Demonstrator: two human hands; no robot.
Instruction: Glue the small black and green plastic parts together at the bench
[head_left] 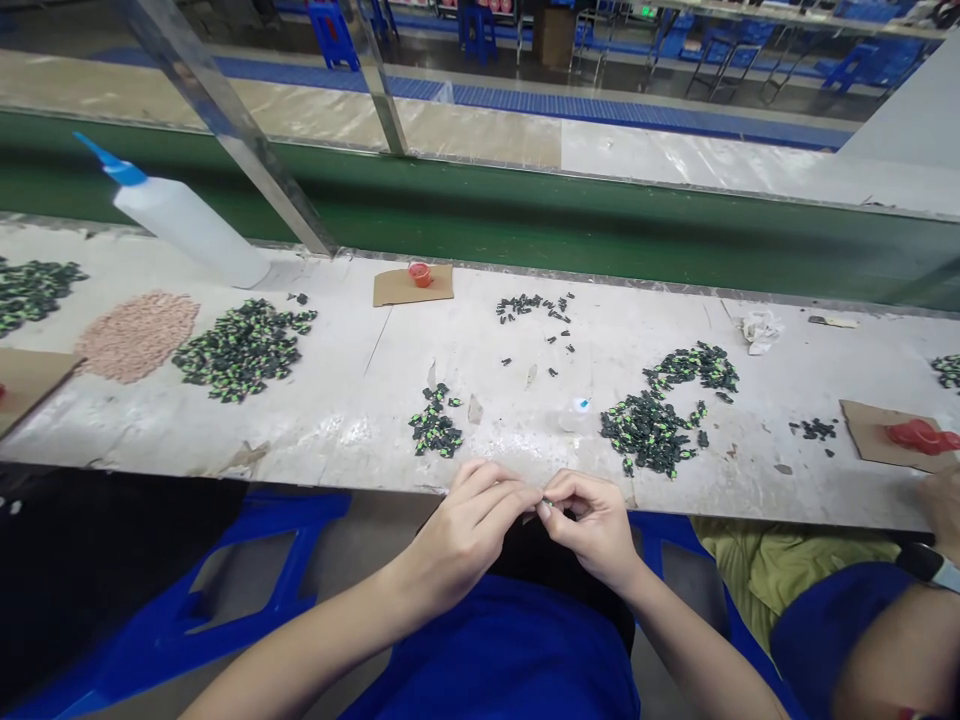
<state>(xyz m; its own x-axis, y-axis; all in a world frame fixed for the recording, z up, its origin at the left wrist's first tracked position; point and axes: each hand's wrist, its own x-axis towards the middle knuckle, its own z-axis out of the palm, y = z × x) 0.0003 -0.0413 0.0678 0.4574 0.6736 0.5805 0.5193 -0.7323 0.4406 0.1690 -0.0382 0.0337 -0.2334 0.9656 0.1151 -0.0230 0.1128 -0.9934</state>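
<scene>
At the table's front edge, my left hand (484, 525) and my right hand (592, 525) meet at the fingertips. Between them is a tiny dark part with a bit of green (547, 503), mostly hidden by the fingers. Both hands are closed in a pinch on it. Just beyond my left hand lies a small heap of black-and-green parts (436, 422). A larger black-and-green heap (649, 432) lies beyond my right hand. A small clear bottle with a blue tip (579, 412) is between the heaps. Farther back are scattered small black pieces (531, 307).
A white squeeze bottle (191, 225) leans at the left, near pink pieces (139, 335) and another black-and-green heap (244, 350). A red cup (420, 274) sits on cardboard (390, 289). Crumpled tissue (760, 331) lies right. A co-worker's arm (900, 640) shows at right. Metal posts (240, 140) rise behind.
</scene>
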